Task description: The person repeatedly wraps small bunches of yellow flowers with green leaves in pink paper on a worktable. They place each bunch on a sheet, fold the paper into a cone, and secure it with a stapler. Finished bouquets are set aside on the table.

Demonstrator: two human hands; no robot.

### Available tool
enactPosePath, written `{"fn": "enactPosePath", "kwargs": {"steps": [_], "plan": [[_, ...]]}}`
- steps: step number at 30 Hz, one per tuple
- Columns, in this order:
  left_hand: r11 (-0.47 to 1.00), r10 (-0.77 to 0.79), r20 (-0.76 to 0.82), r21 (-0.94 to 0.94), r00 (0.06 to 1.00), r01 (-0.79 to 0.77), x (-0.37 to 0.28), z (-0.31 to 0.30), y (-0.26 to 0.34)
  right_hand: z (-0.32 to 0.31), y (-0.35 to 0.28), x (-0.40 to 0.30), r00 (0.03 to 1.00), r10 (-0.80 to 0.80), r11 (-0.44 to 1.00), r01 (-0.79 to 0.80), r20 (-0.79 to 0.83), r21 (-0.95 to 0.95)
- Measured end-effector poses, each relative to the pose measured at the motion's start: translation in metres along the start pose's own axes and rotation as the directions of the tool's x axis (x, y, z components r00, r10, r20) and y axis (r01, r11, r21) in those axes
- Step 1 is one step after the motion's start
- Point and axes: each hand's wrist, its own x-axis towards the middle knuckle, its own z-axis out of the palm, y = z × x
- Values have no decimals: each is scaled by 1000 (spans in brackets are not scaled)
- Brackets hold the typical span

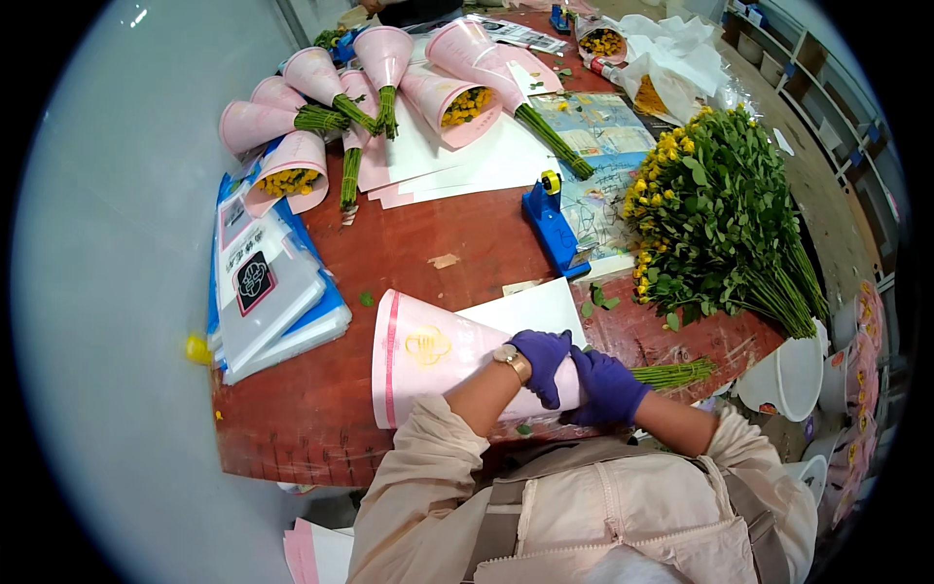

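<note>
A pink paper cone wrap (430, 358) lies on the red table, its wide end to the left, and a bundle of green stems (675, 373) sticks out at its narrow right end. Both hands wear purple gloves. My left hand (542, 365) grips the cone's narrow part from above, its fingers bent over the paper. Beside it, my right hand (606, 387) is closed round the narrow end, where the stems come out. A white sheet (536, 306) lies partly under the cone. The flower heads inside the wrap are hidden.
A blue tape dispenser (551, 226) stands beyond the cone. Yellow roses with leafy stems (722, 219) are heaped at the right. Wrapped bouquets (314, 73) lie at the far left, above stacked plastic sleeves (270, 285). White buckets (788, 379) stand off the table's right edge.
</note>
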Motion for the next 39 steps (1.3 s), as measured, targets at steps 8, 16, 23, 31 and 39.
{"fn": "enactPosePath", "kwargs": {"steps": [8,16,23,31,39], "plan": [[907,186,-559,413,808,78,-33,6,21,-3,28,3,999,-44,974,36,28,224],[927,-116,-482,261,868,269,-47,38,3,1,54,60,954,191,869,-55,-231,492],[996,-84,-851,-69,519,48,-34,56,-15,4,70,87,976,173,729,-216,130,650],[998,36,-899,8,436,-65,-26,65,-38,-13,20,20,972,-226,966,215,-70,-143],[983,173,-758,96,628,-155,-54,30,-15,-17,5,2,987,-157,969,161,-36,189]]}}
